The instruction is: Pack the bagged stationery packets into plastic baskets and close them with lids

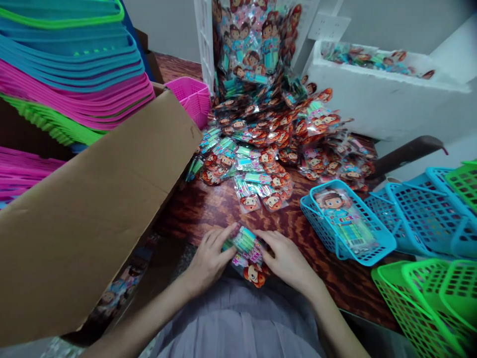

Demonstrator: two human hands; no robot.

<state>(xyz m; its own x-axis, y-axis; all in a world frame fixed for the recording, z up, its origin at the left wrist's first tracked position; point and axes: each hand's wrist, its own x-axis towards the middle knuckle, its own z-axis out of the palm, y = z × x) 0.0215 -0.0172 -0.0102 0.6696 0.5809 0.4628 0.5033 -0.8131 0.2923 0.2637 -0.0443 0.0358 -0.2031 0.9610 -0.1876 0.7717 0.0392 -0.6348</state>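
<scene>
My left hand (208,256) and my right hand (285,258) together grip a small stack of cartoon-doll packets (248,253) at the near edge of the wooden table (208,209), fingers curled round its two ends. Beyond them lies a big heap of the same packets (276,134). A blue basket (346,223) to the right of my hands holds one large doll packet.
An open cardboard box flap (93,209) rises at the left. Stacked coloured baskets (67,64) stand behind it, a pink basket (190,97) beside them. Blue baskets (428,214) and green baskets (432,303) sit at right. A white foam box (380,94) holds more packets.
</scene>
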